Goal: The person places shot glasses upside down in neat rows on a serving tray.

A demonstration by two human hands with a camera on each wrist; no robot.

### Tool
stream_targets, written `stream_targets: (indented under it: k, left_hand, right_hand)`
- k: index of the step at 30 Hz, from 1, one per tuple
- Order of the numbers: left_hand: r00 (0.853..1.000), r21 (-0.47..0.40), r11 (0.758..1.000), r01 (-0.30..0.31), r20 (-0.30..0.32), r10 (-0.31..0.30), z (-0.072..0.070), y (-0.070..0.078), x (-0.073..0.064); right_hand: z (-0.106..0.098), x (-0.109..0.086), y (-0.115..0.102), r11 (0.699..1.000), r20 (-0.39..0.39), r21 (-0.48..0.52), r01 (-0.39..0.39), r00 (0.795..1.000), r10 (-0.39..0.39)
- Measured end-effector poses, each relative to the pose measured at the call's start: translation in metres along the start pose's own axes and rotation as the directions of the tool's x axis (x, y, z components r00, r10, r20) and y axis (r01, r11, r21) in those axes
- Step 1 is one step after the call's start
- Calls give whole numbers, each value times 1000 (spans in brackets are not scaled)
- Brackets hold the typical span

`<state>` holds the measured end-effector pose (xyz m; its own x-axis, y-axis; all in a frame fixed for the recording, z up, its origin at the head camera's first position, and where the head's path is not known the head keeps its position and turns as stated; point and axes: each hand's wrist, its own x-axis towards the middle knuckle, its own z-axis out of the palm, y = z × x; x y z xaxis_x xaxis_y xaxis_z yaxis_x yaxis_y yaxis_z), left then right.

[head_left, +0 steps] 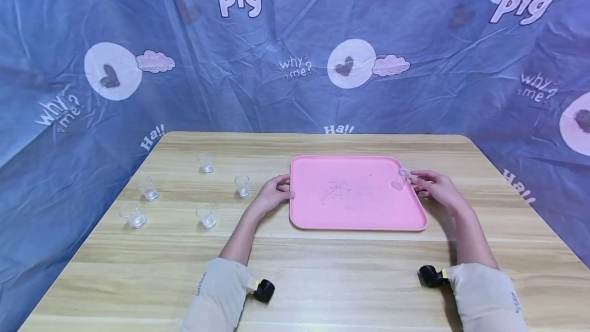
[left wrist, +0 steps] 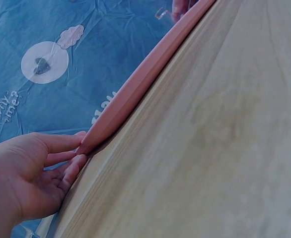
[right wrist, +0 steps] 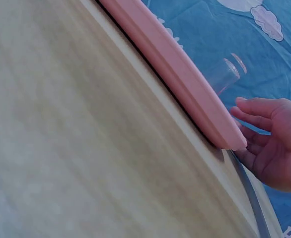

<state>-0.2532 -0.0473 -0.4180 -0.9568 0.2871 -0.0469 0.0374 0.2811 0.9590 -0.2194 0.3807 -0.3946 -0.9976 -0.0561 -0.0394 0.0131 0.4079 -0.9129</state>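
Observation:
A pink tray (head_left: pixel 345 193) lies on the wooden table. At its left edge, my left hand (head_left: pixel 273 194) pinches the rim between thumb and fingers; the left wrist view shows this hand (left wrist: pixel 36 171) at the tray's end. Near the tray's right rim stands a small clear cup (head_left: pixel 404 173), apparently upside down. My right hand (head_left: pixel 435 188) is beside that cup, with its lower fingers against the tray's outer edge. In the right wrist view, a small gap separates the cup (right wrist: pixel 224 77) from the extended upper fingers of this hand (right wrist: pixel 279 141).
Several similar clear cups stand upright on the table's left side, the nearest to the tray being one cup (head_left: pixel 243 186) close to my left hand. A blue printed cloth (head_left: pixel 299 91) hangs behind the wooden table (head_left: pixel 345 275).

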Motion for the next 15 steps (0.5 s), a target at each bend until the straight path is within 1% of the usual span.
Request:
stream_targets:
  k: [2,4,9,14,15]
  left_hand:
    - [1000,-5,1000,3,-3,-3,0,0,0]
    - [1000,-11,1000,3,-4,-3,0,1,0]
    - [1000,-19,1000,4,-2,-4,1,2,0]
    - [1000,-6,1000,3,0,-3,0,1,-1]
    - [1000,-3,1000,2,6,-2,0,6,-4]
  right_hand:
    - [0,1,2,1000,29,3,-5,1000,4]
    - [0,1,3,1000,38,-2,-6,999,6]
    - [0,-1,5,1000,33,10,-1,999,1]
    - [1,-1,8,999,27,30,10,1000,-11]
    - [2,-1,9,999,26,32,9,1000,-10]
